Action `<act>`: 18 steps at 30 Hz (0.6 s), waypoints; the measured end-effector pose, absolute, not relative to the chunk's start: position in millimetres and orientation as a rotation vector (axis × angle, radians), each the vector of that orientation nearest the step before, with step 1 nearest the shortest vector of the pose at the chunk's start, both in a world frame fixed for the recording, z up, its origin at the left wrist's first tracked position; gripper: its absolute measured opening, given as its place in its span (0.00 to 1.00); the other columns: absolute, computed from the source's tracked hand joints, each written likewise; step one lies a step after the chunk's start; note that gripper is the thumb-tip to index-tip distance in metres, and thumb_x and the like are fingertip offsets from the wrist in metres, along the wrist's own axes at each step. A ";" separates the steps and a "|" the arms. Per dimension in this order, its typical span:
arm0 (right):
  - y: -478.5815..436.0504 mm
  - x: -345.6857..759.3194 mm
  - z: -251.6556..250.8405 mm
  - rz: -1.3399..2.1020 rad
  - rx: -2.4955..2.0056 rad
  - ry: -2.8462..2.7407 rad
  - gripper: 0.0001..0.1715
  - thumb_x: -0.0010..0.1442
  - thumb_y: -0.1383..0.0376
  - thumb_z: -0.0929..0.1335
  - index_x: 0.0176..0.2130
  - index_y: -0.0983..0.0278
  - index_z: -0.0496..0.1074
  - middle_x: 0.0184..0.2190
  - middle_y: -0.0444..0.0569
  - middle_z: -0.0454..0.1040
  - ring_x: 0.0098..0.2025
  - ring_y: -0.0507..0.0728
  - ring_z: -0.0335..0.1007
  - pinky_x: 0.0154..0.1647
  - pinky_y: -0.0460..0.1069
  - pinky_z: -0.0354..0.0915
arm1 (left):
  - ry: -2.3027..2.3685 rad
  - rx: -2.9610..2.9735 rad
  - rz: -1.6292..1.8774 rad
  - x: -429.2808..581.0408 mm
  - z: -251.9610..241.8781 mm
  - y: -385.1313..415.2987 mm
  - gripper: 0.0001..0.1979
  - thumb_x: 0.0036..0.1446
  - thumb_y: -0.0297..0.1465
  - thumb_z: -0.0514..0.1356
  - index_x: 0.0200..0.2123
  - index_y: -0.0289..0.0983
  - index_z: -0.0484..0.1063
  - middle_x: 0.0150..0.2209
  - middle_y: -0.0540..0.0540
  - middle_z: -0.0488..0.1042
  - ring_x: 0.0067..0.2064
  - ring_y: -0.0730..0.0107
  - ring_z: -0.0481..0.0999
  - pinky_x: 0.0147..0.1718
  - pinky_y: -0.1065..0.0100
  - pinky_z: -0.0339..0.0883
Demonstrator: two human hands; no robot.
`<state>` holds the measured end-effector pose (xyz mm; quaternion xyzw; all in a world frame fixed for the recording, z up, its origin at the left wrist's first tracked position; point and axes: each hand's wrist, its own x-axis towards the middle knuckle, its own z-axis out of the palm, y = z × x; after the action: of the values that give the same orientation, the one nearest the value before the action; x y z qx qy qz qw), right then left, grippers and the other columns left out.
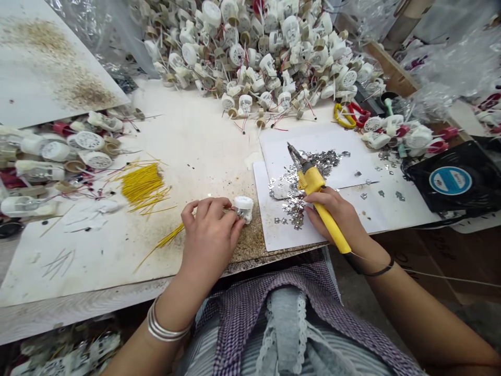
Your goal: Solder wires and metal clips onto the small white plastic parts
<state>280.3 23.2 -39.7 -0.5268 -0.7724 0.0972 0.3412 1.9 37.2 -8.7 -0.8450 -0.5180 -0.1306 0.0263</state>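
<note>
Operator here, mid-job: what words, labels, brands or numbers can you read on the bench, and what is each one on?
Round blue label on the black cooling fan: white lettering, too small and blurred to read.
Yellow soldering iron: no text shows on its grip.
White plastic housing in the left hand: no text readable.
Nothing else is readable.

No legible text or labels.

Left hand (209,237) curled, fingers (233,222) pinched together toward 2 o'clock; right hand (332,211) closed in firm grip; left forearm (164,318) in from 7 o'clock, right forearm (422,318) from 4.
</note>
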 end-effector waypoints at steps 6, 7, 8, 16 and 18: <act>18.0 279.4 -51.8 0.278 -1.369 -2.107 0.18 0.61 0.69 0.67 0.50 0.53 0.68 0.43 0.46 0.73 0.43 0.59 0.71 0.41 0.53 0.71 | -1.656 -2.630 -0.256 2.4 -7.2 30.5 0.06 0.60 0.34 0.60 0.34 0.39 0.75 0.49 0.42 0.74 0.54 0.49 0.67 0.57 0.42 0.53; 17.4 276.0 -52.5 0.290 -1.353 -2.092 0.18 0.61 0.69 0.67 0.50 0.52 0.68 0.44 0.46 0.73 0.44 0.58 0.71 0.42 0.53 0.71 | -1.653 -2.624 -0.268 1.0 -6.7 28.1 0.06 0.59 0.34 0.61 0.35 0.39 0.76 0.50 0.42 0.74 0.55 0.48 0.67 0.58 0.42 0.52; 16.7 271.0 -52.5 0.314 -1.326 -2.077 0.18 0.61 0.69 0.67 0.50 0.53 0.67 0.45 0.46 0.72 0.44 0.58 0.72 0.42 0.52 0.71 | -1.648 -2.610 -0.289 -0.9 -6.1 24.9 0.06 0.59 0.35 0.61 0.36 0.39 0.76 0.51 0.42 0.73 0.56 0.48 0.66 0.58 0.42 0.52; 13.3 223.8 -40.1 0.503 -1.161 -2.003 0.13 0.64 0.68 0.66 0.48 0.56 0.67 0.42 0.47 0.74 0.42 0.55 0.72 0.43 0.51 0.71 | -1.652 -2.431 -0.411 -20.3 -0.3 -4.7 0.02 0.57 0.31 0.63 0.35 0.40 0.75 0.46 0.44 0.77 0.49 0.48 0.72 0.46 0.48 0.59; 9.4 226.8 -34.1 0.495 -1.179 -1.921 0.10 0.63 0.67 0.67 0.46 0.58 0.69 0.42 0.48 0.74 0.41 0.55 0.73 0.43 0.51 0.70 | -1.586 -2.455 -0.538 -21.8 1.8 -6.2 0.03 0.58 0.28 0.63 0.37 0.40 0.75 0.43 0.46 0.79 0.45 0.53 0.74 0.43 0.50 0.60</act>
<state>226.8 9.4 -34.1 -0.4673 -0.7610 0.1963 0.4049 -21.8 -6.2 1.8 -0.8231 -0.5318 -0.1804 0.0845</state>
